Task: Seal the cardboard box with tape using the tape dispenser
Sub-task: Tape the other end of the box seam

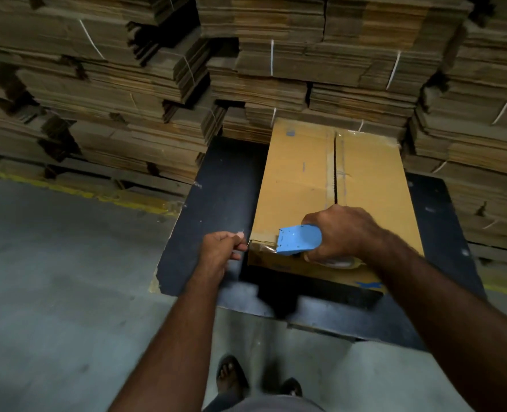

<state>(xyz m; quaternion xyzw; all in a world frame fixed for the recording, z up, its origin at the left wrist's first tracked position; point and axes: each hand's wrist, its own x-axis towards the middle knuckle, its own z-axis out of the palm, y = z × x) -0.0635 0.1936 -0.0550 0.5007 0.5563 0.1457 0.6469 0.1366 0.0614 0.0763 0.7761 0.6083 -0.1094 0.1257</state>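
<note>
blue tape dispenser (298,239) sits at the near-left corner of the cardboard box (329,200), right hand (338,233) wrapped tight around its handle, grip fully closed on it. clear tape (262,247) runs from the dispenser over the near edge of the box. left hand (222,248) is just beside that corner, fingers curled and pinched; looks like it pinches the tape end, can't tell for sure. box lies flat on a dark desk (216,203), top flaps closed, centre seam (334,168) open as a dark slit. stacks of flat cardboard (127,99) behind. concrete floor (53,278) to the left.
</note>
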